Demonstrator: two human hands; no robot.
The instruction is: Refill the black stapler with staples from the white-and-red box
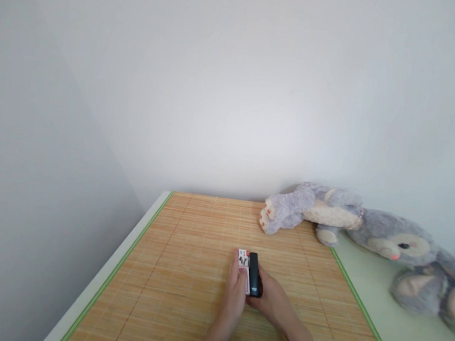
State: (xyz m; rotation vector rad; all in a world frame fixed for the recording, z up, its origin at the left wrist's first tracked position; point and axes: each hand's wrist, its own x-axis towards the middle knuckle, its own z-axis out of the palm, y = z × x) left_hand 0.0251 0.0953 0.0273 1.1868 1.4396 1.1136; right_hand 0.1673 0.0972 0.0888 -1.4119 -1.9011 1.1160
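Observation:
Near the middle of the mat, my left hand is closed around a small white box with red print and a dark picture on its face. Its thumb lies across the front of the box. Pressed alongside, on the right, is a black stapler with small pale lettering at its near end. My right hand grips the stapler from the right and below, most of its fingers hidden behind it. Box and stapler are side by side, touching or nearly so.
A bamboo mat with green edging covers much of the bed-like surface. A long grey plush rabbit lies across the back right, partly on the mat. The white wall rises behind and to the left.

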